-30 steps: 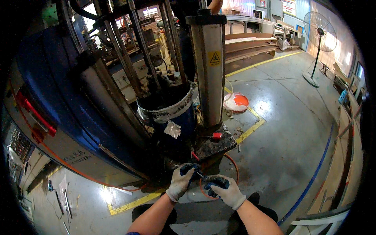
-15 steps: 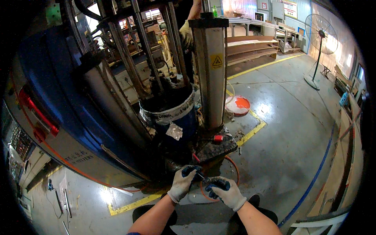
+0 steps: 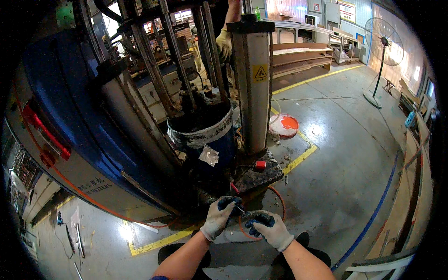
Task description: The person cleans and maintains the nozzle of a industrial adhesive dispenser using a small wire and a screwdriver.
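A big blue machine housing [image 3: 70, 121] with a curved metal skirt fills the left half of the view, and its steel rods rise out of a dark blue drum [image 3: 205, 140] crusted with black residue. Just right of the drum stands a tall grey rectangular column [image 3: 254, 88] on a grimy base plate [image 3: 256, 175]. Behind the column a co-worker's gloved hand [image 3: 225, 44] rests against the frame. On the grey concrete floor [image 3: 345, 158] (glossy, marked with yellow lines) a round white pail with orange contents [image 3: 283, 125] sits near the column.

Low in the view, both of the person's hands wear grey knit gloves with dark blue fingertips. The left hand [image 3: 219, 217] and the right hand [image 3: 268, 226] meet just below the base plate, pinching between their fingertips a small thin dark rod-like piece [image 3: 239, 210]. Its long axis runs roughly left to right, slightly tilted, upper-left end toward the left hand. Both grips are closed on it, though what exactly it is stays too small to tell.
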